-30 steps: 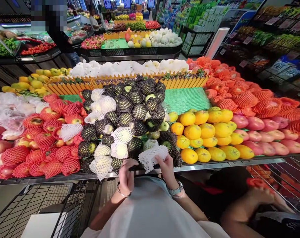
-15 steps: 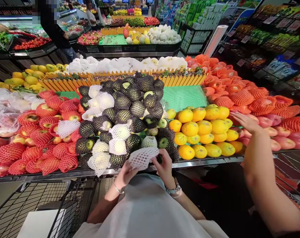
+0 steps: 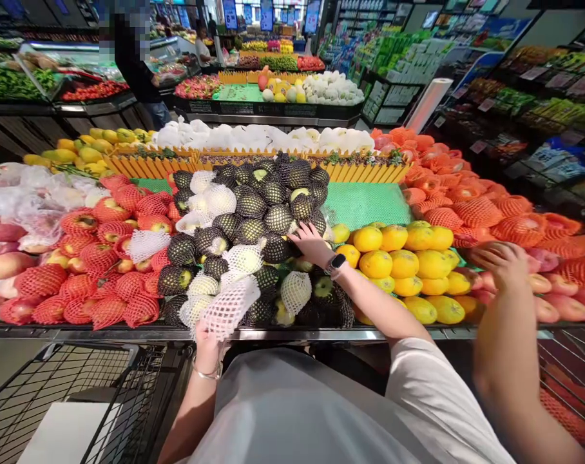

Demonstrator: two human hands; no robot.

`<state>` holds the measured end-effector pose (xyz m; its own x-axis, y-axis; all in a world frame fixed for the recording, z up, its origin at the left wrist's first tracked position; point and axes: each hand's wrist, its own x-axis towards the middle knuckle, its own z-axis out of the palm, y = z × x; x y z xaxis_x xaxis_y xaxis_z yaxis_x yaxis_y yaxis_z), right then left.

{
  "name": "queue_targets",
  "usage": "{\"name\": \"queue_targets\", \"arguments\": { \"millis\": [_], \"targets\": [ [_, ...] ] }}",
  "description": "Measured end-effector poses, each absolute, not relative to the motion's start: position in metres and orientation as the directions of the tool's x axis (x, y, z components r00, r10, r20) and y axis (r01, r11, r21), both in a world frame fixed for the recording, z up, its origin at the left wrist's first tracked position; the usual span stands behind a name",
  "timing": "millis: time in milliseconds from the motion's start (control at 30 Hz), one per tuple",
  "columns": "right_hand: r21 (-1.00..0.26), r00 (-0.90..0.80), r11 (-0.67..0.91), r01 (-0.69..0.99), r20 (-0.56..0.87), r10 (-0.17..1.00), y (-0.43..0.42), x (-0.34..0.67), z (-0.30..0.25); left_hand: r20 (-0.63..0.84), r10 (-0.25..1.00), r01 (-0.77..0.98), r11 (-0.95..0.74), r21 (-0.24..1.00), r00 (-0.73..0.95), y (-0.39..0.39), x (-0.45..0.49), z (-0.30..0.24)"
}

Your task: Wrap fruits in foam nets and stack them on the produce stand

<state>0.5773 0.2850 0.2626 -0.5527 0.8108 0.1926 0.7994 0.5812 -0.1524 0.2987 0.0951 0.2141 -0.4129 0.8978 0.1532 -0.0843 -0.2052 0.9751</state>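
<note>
My left hand is closed on a white foam net sleeve, held up at the front edge of the fruit stand. My right hand, with a watch on its wrist, is stretched forward into a pile of green fruit in black foam nets; its fingers are spread over the fruit and hold nothing. Several fruits in white nets lie mixed into the same pile.
Red-netted apples lie left of the pile, yellow oranges right of it. Another person's hand reaches over the pink apples at the right. A black shopping cart stands at my lower left. Another person stands at the far left.
My right hand has let go of the white net sleeve and reached forward onto the black-netted fruit. My left hand keeps the sleeve. The other person's hand has dropped lower over the apples.
</note>
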Motion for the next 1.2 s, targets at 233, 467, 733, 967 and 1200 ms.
{"name": "queue_targets", "arguments": {
  "millis": [233,467,733,967,1200],
  "targets": [
    [-0.158,-0.554,0.599,0.785,0.253,0.793,0.295,0.589,0.231,0.036,0.779,-0.244,-0.239,0.940,-0.626,0.073,0.268,0.200],
    [-0.382,-0.409,0.601,0.702,0.474,0.780,0.277,0.630,0.226,0.005,0.746,-0.259,-0.237,0.936,-0.666,0.076,0.257,0.198],
    [-0.458,-0.278,0.606,0.650,0.599,0.751,0.282,0.587,0.276,0.013,0.742,-0.307,-0.293,0.906,-0.670,0.110,0.252,0.206],
    [-0.131,-0.745,0.785,0.606,0.252,0.617,0.310,0.436,0.302,0.091,0.706,-0.266,-0.380,0.886,-0.702,0.125,0.241,0.210],
    [-0.136,-0.775,0.797,0.588,0.187,0.604,0.318,0.427,0.291,0.099,0.709,-0.244,-0.365,0.898,-0.698,0.118,0.237,0.213]
  ]
}}
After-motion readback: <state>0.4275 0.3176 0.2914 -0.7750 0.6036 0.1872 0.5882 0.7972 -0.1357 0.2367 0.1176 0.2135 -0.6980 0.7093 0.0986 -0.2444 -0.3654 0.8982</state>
